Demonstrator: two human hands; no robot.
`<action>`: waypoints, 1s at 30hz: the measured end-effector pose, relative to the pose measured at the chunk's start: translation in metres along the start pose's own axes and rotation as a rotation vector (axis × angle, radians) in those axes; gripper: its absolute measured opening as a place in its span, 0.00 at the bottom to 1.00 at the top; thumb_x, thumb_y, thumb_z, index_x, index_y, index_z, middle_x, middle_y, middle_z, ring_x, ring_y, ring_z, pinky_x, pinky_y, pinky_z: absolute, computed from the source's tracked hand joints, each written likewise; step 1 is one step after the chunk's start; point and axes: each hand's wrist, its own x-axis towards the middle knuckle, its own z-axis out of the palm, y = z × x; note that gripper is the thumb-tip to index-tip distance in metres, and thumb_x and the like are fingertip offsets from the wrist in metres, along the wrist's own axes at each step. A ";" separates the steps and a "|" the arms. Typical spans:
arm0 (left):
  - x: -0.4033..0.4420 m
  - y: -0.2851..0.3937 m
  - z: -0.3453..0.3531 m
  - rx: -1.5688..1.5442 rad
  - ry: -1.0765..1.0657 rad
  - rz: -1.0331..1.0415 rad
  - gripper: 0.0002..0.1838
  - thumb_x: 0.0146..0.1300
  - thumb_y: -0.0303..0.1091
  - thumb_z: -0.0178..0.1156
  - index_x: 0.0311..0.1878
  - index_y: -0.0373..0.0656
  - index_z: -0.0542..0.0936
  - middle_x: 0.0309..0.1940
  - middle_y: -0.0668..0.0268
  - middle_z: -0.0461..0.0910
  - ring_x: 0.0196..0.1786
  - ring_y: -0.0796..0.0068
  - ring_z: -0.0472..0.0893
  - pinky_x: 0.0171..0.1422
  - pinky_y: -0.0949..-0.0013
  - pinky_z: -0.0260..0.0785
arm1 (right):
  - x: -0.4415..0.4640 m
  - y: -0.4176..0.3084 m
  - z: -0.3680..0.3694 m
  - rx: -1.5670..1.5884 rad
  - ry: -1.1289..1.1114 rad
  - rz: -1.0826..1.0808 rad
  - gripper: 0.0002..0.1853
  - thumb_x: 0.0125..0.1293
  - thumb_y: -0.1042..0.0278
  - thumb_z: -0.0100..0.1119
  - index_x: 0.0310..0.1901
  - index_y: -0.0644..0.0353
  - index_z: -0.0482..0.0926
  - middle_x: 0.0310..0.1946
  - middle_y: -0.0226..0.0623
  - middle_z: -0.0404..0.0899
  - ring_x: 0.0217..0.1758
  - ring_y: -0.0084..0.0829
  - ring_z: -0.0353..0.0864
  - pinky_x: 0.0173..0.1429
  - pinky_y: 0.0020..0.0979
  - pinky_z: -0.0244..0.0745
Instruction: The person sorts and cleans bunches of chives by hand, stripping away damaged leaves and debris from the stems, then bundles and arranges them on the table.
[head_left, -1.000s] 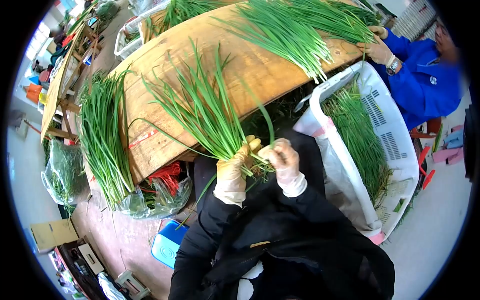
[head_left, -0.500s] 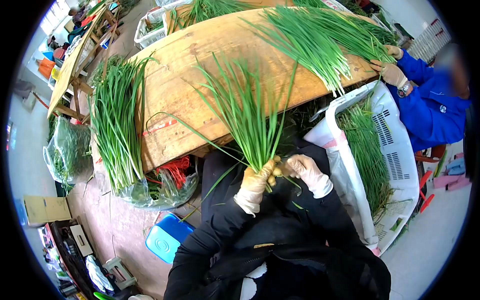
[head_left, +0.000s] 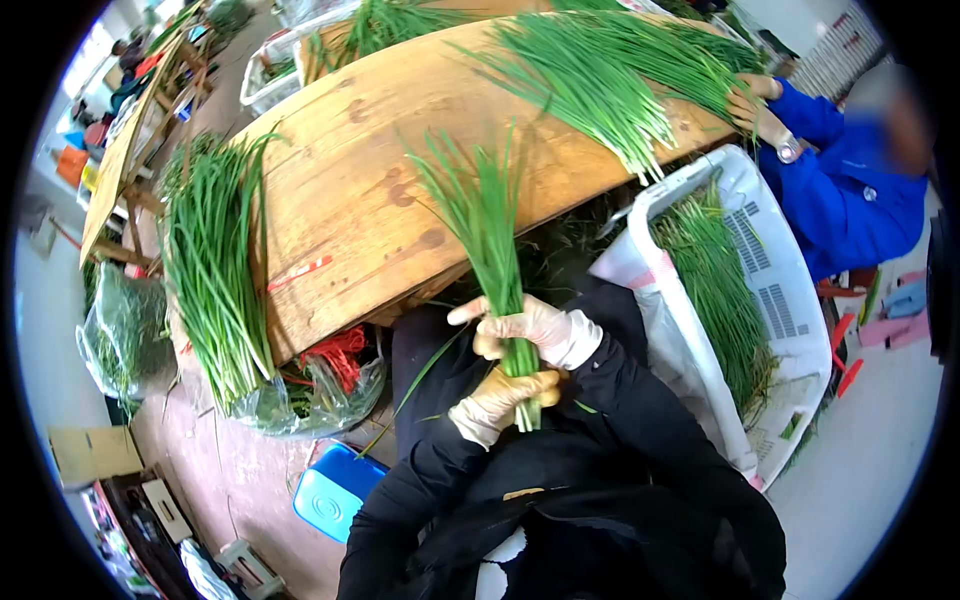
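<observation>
A bunch of garlic chives (head_left: 492,240) stands upright over my lap, its leaves fanning toward the table and its pale stem ends down. My left hand (head_left: 492,402), in a pale glove, is wrapped round the lower stems. Just above it, my gloved right hand (head_left: 535,332) closes round the stalks with one finger pointing out to the left. On the table's left end lies a large pile of garlic chives (head_left: 218,265), hanging over the edge.
The wooden table (head_left: 340,190) curves ahead of me. More chives (head_left: 590,90) lie at its far right, where a person in blue (head_left: 850,190) handles some. At my right stands a white crate (head_left: 745,455) with greens. A bag with red ties (head_left: 335,390) and a blue lid (head_left: 335,492) are at left.
My right hand has moved left and now grips the bunch above my left hand. The spread leaves have been drawn into a narrower bundle. The view has shifted slightly.
</observation>
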 end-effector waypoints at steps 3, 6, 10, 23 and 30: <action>-0.002 0.010 0.006 0.020 0.183 0.098 0.19 0.54 0.41 0.61 0.41 0.33 0.75 0.18 0.71 0.69 0.21 0.85 0.66 0.25 0.78 0.60 | -0.007 -0.035 -0.014 -0.761 0.318 -0.306 0.27 0.58 0.51 0.56 0.51 0.64 0.69 0.36 0.34 0.77 0.47 0.26 0.72 0.51 0.26 0.67; 0.002 0.009 0.003 0.086 0.311 0.163 0.21 0.58 0.45 0.58 0.41 0.33 0.76 0.14 0.76 0.64 0.17 0.86 0.60 0.23 0.80 0.55 | -0.021 -0.069 -0.064 -1.053 0.960 -0.516 0.18 0.58 0.54 0.58 0.41 0.60 0.76 0.33 0.37 0.78 0.38 0.27 0.75 0.45 0.28 0.71; 0.008 0.001 0.001 0.181 0.337 0.211 0.21 0.58 0.46 0.57 0.40 0.32 0.76 0.14 0.75 0.64 0.17 0.84 0.61 0.24 0.79 0.56 | -0.028 -0.110 -0.050 -0.970 0.935 -0.828 0.08 0.58 0.72 0.57 0.39 0.60 0.78 0.33 0.33 0.78 0.35 0.24 0.78 0.41 0.23 0.72; 0.020 -0.020 -0.012 0.148 0.349 0.262 0.15 0.61 0.44 0.54 0.39 0.41 0.73 0.32 0.65 0.76 0.19 0.85 0.63 0.22 0.80 0.58 | 0.112 -0.150 -0.002 -1.924 0.597 -0.210 0.27 0.56 0.47 0.55 0.51 0.57 0.72 0.41 0.40 0.75 0.42 0.32 0.76 0.50 0.34 0.70; 0.018 -0.019 -0.013 0.160 0.358 0.244 0.16 0.61 0.46 0.54 0.39 0.41 0.73 0.30 0.67 0.76 0.19 0.85 0.63 0.22 0.80 0.58 | 0.138 -0.164 -0.029 -1.666 0.909 -0.087 0.26 0.53 0.45 0.56 0.44 0.60 0.75 0.42 0.44 0.75 0.47 0.41 0.73 0.51 0.37 0.68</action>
